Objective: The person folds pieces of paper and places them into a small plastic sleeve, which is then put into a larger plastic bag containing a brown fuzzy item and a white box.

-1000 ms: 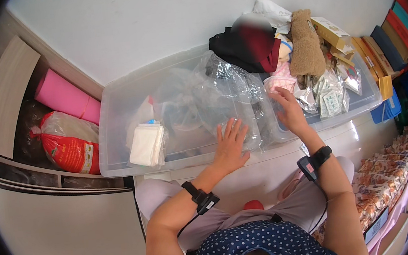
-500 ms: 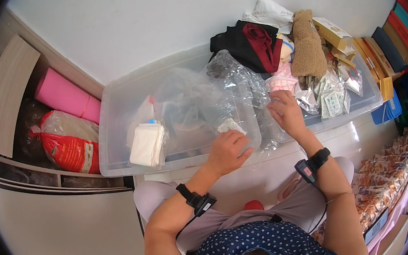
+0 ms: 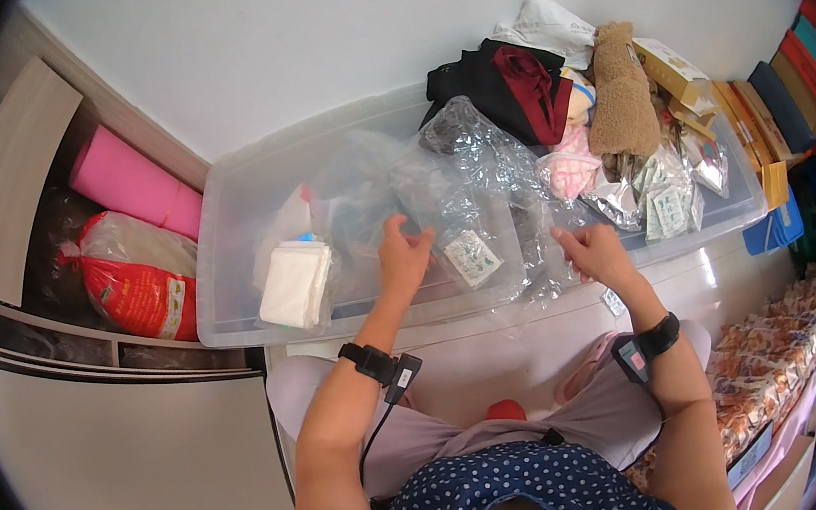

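Note:
A large, crinkled clear plastic bag (image 3: pixel 489 150) lies over the translucent plastic bin (image 3: pixel 224 314). My left hand (image 3: pixel 403 262) is at the bag's left edge, with thumb and fingers curled in on the film. On the other side, my right hand (image 3: pixel 599 253) pinches the bag's near right edge between thumb and bent fingers. Between the hands, a small white packet with green print (image 3: pixel 474 257) shows through or on the film; which one I cannot tell. To the left, a stack of folded white sheets (image 3: pixel 295 286) sits in a thin clear wrapper.
Black and dark red cloth (image 3: pixel 495 94), a rolled brown towel (image 3: pixel 621 95), pink checked cloth (image 3: pixel 571 164) and small packets (image 3: pixel 668 195) crowd the right side. A small packet (image 3: pixel 614 302) lies beneath my right wrist. An open cabinet holds a pink roll (image 3: pixel 133 186) and red bag (image 3: pixel 135 291).
My left hand has moved left and away from me, uncovering the small packet. My right hand has drawn nearer to me. A small packet now shows on the floor below my right wrist.

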Available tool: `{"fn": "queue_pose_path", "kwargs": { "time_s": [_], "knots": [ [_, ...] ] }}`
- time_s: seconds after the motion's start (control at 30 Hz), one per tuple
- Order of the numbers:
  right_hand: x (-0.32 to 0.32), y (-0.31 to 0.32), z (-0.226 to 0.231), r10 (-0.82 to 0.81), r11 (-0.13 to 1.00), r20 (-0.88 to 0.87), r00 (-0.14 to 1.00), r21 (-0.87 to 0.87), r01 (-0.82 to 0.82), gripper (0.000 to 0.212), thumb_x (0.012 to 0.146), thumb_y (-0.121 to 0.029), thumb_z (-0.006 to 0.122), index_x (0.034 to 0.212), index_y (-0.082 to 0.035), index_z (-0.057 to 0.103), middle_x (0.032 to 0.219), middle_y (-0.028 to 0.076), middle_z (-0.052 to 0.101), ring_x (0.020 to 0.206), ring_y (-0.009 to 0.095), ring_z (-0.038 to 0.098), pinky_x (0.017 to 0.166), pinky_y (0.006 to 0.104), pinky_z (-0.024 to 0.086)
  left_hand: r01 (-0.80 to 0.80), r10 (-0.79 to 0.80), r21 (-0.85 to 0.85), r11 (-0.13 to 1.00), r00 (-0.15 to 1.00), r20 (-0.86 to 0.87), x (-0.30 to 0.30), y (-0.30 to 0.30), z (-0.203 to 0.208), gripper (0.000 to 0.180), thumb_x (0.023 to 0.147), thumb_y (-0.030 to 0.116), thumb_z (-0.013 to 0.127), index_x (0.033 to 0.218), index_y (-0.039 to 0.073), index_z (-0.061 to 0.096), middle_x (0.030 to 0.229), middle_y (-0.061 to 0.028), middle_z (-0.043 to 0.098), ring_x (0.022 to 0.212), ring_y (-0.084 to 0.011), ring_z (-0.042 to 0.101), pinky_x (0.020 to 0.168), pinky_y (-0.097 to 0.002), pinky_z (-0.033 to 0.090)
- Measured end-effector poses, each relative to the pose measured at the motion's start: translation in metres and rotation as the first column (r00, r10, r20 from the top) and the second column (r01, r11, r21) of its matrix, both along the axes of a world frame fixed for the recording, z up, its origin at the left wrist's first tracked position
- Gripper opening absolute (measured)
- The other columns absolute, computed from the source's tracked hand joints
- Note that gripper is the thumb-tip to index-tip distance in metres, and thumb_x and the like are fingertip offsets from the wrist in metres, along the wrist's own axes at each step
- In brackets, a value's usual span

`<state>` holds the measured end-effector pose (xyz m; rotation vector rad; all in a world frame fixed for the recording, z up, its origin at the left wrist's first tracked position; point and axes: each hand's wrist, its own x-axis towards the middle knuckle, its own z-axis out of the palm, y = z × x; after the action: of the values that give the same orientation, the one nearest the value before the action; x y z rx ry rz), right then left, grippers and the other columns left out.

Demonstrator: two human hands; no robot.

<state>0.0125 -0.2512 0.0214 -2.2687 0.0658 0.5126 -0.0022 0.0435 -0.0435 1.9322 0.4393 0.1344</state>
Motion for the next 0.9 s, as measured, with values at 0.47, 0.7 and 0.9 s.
{"fn": "queue_pose_path", "kwargs": {
  "time_s": [0.47,0.7,0.9],
  "knots": [
    [0.011,-0.006,-0.017,0.15,0.518,-0.276,0.949,0.84,0.162,0.029,0.088,-0.007,0.055,0.115,0.002,0.061,0.11,0.01,0.065,0.086,0.015,0.064,0.07,0.0271,0.053,0.019,0.0,-0.181,0.983,0.994,0.105,-0.07,-0.027,0.018,0.022,0.085,0.007,0.066,0.096,0.003,0.047,0.071,-0.0041,0.056,0.055,-0.0104,0.053,0.046,-0.0242,0.041],
    [-0.005,0.014,-0.032,0.551,0.739,0.685,0.476,-0.136,-0.66,0.041,0.074,-0.023,0.076,0.113,-0.013,0.065,0.116,0.006,0.063,0.108,0.028,0.056,0.088,0.0394,0.046,0.018,-0.404,0.78,0.626,0.863,0.304,-0.047,0.007,0.032,0.05,0.082,0.019,0.065,0.126,0.003,0.046,0.131,-0.0196,0.044,0.123,-0.036,0.039,0.102,-0.0465,0.032],
    [-0.018,0.033,-0.031,0.673,0.708,0.639,0.372,-0.412,-0.573,0.042,0.073,-0.027,0.076,0.111,-0.012,0.065,0.125,0.005,0.057,0.118,0.027,0.048,0.095,0.0436,0.038,0.165,-0.338,0.748,0.643,0.937,0.084,-0.041,0.025,0.003,0.067,0.08,0.024,0.065,0.138,0.003,0.037,0.147,-0.0189,0.029,0.137,-0.0384,0.024,0.109,-0.0531,0.022]
  ]
}}
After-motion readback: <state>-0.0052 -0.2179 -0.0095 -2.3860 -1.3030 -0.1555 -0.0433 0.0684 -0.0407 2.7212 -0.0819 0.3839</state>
